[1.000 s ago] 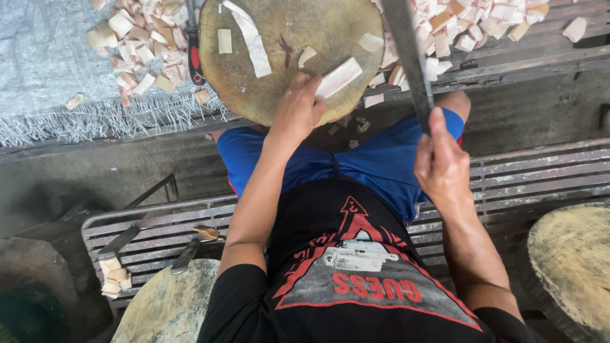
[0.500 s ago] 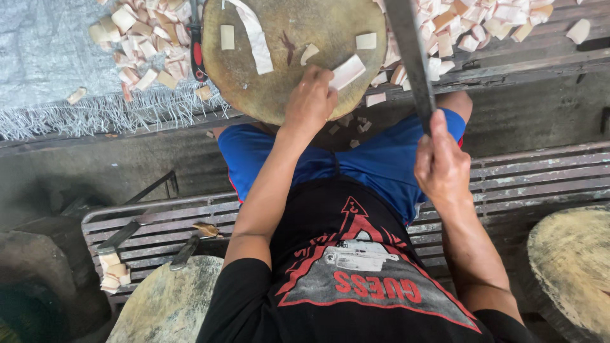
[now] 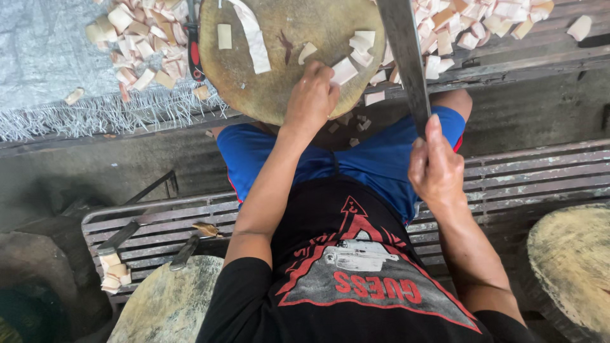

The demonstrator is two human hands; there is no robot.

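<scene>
Two hands: left hand [image 3: 311, 98] on one white piece [image 3: 344, 71], right hand [image 3: 436, 170] gripping one cleaver [image 3: 405, 51].

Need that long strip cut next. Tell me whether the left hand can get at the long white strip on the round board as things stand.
Probably yes. The left hand rests on the round board near its close edge, and the long white strip lies further up the same board with only bare wood between. The blade is off to the right, out of the way.

Long steel cleaver [image 3: 406, 57] gripped upright-ish, blade angled over the round wooden chopping block [image 3: 279, 76]; pale white chunk [image 3: 344, 71] lying near its edge.
</scene>
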